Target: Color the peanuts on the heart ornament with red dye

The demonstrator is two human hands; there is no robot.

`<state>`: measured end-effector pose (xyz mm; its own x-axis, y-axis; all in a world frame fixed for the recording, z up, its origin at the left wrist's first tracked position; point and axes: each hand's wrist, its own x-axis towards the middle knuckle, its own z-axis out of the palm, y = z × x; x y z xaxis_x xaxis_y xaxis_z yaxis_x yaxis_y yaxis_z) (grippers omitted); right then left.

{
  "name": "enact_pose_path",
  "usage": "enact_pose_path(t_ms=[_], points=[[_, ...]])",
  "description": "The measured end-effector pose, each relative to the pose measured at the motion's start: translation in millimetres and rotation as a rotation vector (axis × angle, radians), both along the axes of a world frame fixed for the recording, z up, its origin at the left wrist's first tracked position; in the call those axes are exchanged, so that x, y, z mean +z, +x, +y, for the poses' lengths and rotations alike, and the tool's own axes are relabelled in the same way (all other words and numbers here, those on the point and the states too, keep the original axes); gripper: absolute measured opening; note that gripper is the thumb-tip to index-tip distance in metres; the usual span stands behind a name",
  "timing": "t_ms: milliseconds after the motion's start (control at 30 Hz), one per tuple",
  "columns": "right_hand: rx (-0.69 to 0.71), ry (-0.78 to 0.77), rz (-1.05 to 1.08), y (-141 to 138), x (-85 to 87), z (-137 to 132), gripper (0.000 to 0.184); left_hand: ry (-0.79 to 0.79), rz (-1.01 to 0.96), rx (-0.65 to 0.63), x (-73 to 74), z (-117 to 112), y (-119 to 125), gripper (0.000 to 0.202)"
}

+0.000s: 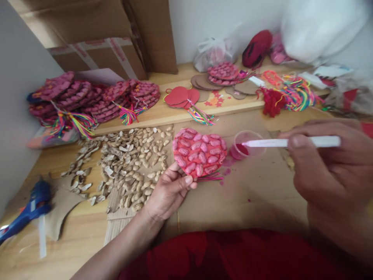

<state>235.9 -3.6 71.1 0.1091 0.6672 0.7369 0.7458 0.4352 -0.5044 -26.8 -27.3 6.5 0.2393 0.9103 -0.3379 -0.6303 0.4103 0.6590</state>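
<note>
My left hand (171, 186) is closed on the lower edge of a red heart-shaped piece (200, 151) covered with pink-painted peanut shells. The thumb lies on top, near the heart's point. In my right hand (323, 167) is a thin white pen-like stick (291, 142), held level between thumb and fingers. Its pink tip points left and overlaps a small clear cup (256, 149) with dark pink liquid at its bottom left; whether it touches the cup I cannot tell. Several pink strands (210, 178) show below the heart, beside pink drips on the cardboard (233, 206).
Peanuts (145, 155) and broken shells (87, 171) lie to the left. A blue glue gun (32, 206) rests at the far left. On a raised board (171, 116) stand stacked pink peanut pieces (87, 93), red heart cutouts (182, 97) and colourful tassels (300, 93). Cardboard boxes (96, 39) lean behind.
</note>
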Motion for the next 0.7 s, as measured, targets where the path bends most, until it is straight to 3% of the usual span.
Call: enact_pose_path(t_ms=[167,500,700], points=[[0.007,-0.162,-0.213,14,-10.7,17,0.013,-0.005,0.007,0.006,0.5,0,-1,0.038],[-0.04,-0.207,-0.318,14,-26.7,26,0.027,-0.01,0.05,0.009,0.9,-2,-1,0.034],[-0.045,-0.209,-0.297,14,-29.2,26,0.02,-0.017,0.027,0.002,1.7,-1,-1,0.033]])
